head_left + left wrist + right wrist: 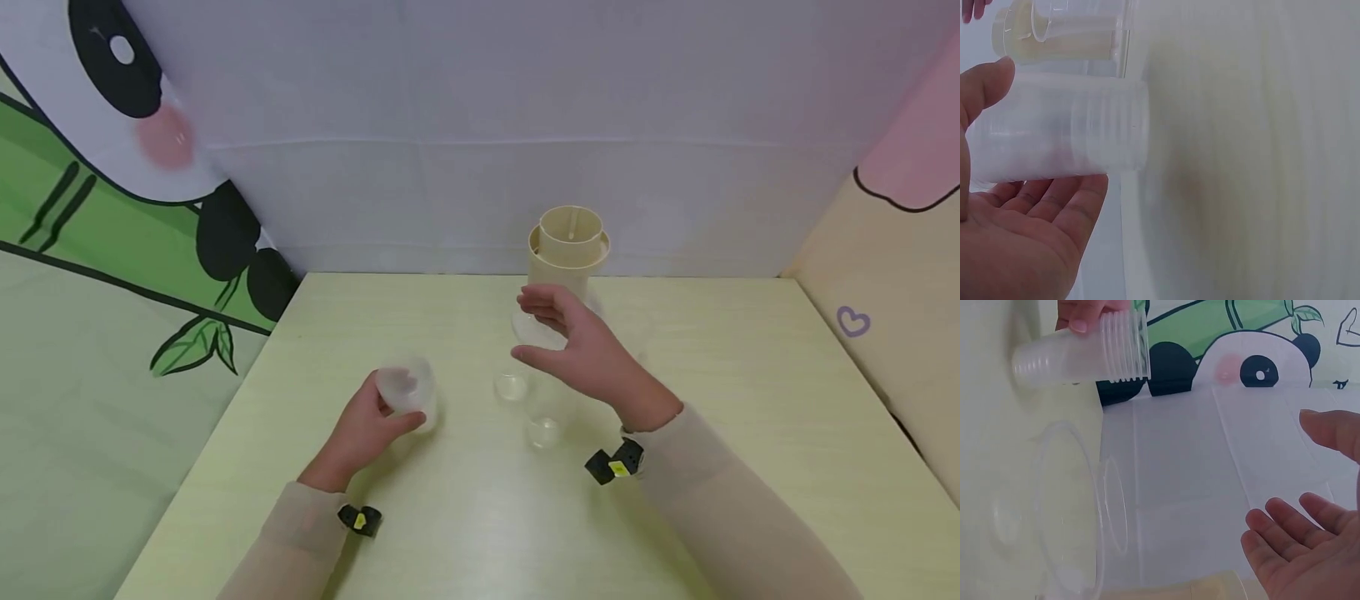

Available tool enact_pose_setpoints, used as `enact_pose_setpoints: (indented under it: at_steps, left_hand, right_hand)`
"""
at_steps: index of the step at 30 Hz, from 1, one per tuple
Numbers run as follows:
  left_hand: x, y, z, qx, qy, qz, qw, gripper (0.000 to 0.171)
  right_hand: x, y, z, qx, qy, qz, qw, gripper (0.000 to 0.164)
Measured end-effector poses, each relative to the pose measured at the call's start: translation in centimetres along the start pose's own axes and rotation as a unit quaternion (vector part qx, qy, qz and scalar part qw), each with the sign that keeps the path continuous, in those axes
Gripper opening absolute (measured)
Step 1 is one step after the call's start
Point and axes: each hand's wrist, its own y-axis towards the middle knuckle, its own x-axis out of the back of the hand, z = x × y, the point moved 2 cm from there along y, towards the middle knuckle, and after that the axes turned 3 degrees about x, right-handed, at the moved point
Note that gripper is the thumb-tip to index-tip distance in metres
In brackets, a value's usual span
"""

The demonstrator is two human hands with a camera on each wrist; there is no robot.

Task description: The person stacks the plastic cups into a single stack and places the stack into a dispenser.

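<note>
My left hand (pixel 367 429) holds a stack of nested clear plastic cups (pixel 407 387), thumb on one side and fingers on the other. The stack stands upright close to the tabletop; its several rims show in the right wrist view, where the cup stack (pixel 1085 356) is in full side view. My right hand (pixel 588 346) is raised over the table with thumb and fingers spread apart, nothing between them. Below and beside it are clear, see-through cups, among them one clear cup (pixel 1066 512) whose wide rim shows in the right wrist view. Their outlines are faint.
A beige cylindrical holder (pixel 570 237) with a narrower tube inside stands at the back of the table, behind the right hand. A pale table (pixel 465 533) extends around the hands. A white cloth wall (pixel 450 200) rises at the table's back edge, with printed panels at both sides.
</note>
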Motion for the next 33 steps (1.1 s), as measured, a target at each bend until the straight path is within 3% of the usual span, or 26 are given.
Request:
enact_pose_setpoints:
  at_steps: [7,18,27,33]
  left_hand:
    - [0.0,0.0,-0.2,0.003,0.012,-0.001,0.9999,0.081]
    - [-0.1,-0.1,-0.2,-0.007,0.014,-0.012,0.9998,0.072]
    - [-0.3,-0.1,0.0,-0.012,0.013,-0.015,0.9997,0.072]
    - [-0.2,-0.1,0.3,-0.015,0.011,-0.016,0.9997,0.072]
  right_hand:
    - [2.3,-0.9,-1.5,-0.013,0.002,-0.036,0.999,0.071]
    - [5.8,-3.6,-4.8,-0.055,-0.054,-0.103,0.992,0.075]
    - [7.4,-4.9,-6.8,-0.083,-0.099,-0.134,0.983,0.078]
    - [7.9,-4.9,-8.1,-0.101,-0.095,-0.148,0.979,0.083]
